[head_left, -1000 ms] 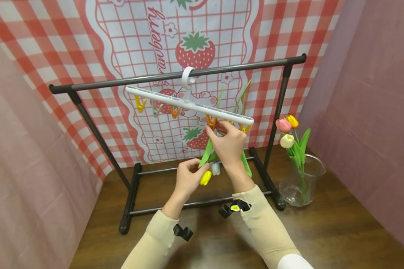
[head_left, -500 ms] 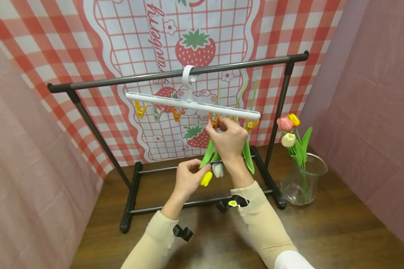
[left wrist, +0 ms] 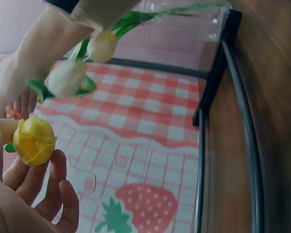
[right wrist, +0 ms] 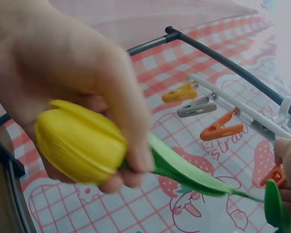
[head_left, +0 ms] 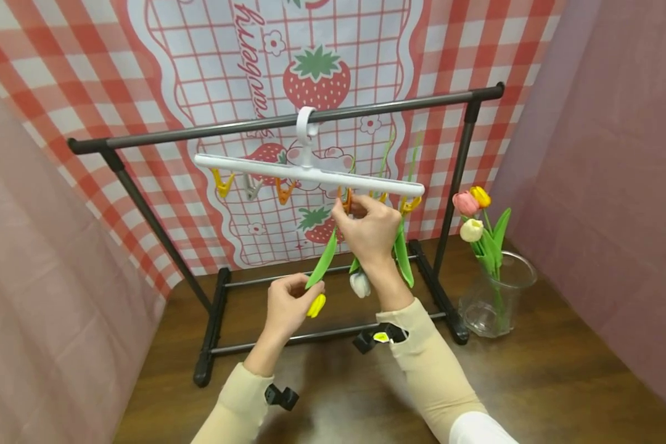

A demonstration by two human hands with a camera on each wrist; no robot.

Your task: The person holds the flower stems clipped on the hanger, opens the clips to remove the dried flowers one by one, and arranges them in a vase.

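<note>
My left hand (head_left: 288, 302) pinches an artificial tulip with a yellow bloom (right wrist: 80, 143) just behind the bloom. The tulip points downward, its green leaf (head_left: 323, 259) and stem slanting up toward a white clip hanger (head_left: 244, 165). At the hanger's right half, my right hand (head_left: 372, 234) pinches an orange clip (right wrist: 275, 175) between thumb and fingers. The stem's upper end passes behind that hand. Beside the right wrist a white tulip (head_left: 359, 284) hangs bloom down. In the left wrist view another pale tulip (left wrist: 102, 47) hangs beyond the white one.
A dark metal rack (head_left: 399, 110) carries the hanger. Yellow, grey and orange clips (head_left: 283, 191) dangle on its left half; a yellow clip (head_left: 410, 205) is at the right end. On the wooden table (head_left: 560, 382), a glass vase (head_left: 491, 308) holds pink, yellow and white tulips (head_left: 470, 230).
My left hand has moved left and slightly down with the yellow tulip. The hanger has turned a little and its right end rose; my right hand stays at the orange clip.
</note>
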